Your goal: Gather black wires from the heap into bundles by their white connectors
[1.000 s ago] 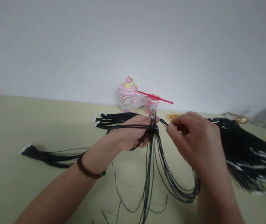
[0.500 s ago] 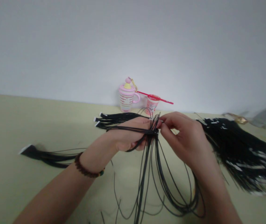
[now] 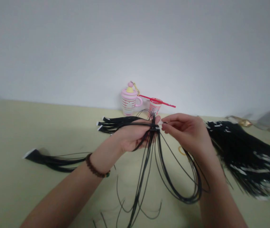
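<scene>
My left hand (image 3: 135,134) is closed around a bunch of thin black wires (image 3: 165,175), gripping them near a small connector (image 3: 154,128). Long wire ends hang below it, some straight down, others in a wide loop to the right. Just right of the connector, my right hand (image 3: 186,129) pinches a thin black wire end between thumb and forefinger. Its fingertips are close to the connector; whether the wire end touches it I cannot tell. Behind my left hand lie several wire bundles (image 3: 118,119) with white ends. Another bundle (image 3: 52,161) lies to the left, partly behind my forearm.
Against the wall stand a pink striped mug (image 3: 128,103) and a small pink cup (image 3: 155,107) with a red stick (image 3: 165,103) across it. A large pile of black wires (image 3: 244,152) covers the right side of the table (image 3: 18,126). A yellow ring (image 3: 181,150) shows beside my right wrist.
The wires in my left hand have turned slightly, so the connector shows more plainly. My right fingertips have drawn a little apart from my left hand, and the hanging loop has swung.
</scene>
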Available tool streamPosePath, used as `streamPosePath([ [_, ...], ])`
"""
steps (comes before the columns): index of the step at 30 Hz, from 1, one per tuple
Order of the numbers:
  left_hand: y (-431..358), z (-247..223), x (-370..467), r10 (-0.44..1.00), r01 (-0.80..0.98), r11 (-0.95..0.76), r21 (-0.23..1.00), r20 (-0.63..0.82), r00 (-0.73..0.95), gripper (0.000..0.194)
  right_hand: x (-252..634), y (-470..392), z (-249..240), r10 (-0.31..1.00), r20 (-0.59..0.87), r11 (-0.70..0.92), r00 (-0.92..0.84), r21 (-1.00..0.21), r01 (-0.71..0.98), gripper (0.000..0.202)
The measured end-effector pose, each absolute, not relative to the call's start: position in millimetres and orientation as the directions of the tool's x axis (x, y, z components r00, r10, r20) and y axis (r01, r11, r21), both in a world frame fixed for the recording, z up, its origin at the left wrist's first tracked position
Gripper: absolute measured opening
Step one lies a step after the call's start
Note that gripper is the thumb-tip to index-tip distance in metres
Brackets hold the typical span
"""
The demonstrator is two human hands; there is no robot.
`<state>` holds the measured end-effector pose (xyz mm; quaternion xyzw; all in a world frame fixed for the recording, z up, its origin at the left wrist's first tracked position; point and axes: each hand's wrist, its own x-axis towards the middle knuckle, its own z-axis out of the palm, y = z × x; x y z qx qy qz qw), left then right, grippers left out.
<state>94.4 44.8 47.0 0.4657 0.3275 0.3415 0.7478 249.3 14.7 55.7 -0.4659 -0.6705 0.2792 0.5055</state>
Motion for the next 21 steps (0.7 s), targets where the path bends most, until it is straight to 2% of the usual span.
streamPosePath([
  [8,53.7,46.4,87.5,0.712,-0.216,0.348,0.912,-0.108,0.693,0.005,247.9,7.6,60.3,0.906,0.414,0.349,0.089,-0.848,0.398,0.012],
  [11,54.3,42.0,89.0,0.760,-0.272,0.326,0.905,-0.080,0.645,0.005,249.0,8.1,59.7,0.896,0.423,0.337,0.132,-0.844,0.417,0.014],
  [15,55.7,37.3,94.4,0.791,-0.398,0.311,0.863,-0.002,0.612,0.007,250.5,9.2,60.0,0.917,0.383,0.331,0.116,-0.889,0.317,0.018],
  [21,52.5,43.1,94.7,0.823,-0.406,0.297,0.864,-0.016,0.568,0.006,248.3,10.2,63.0,0.938,0.328,0.297,0.111,-0.926,0.233,0.014],
])
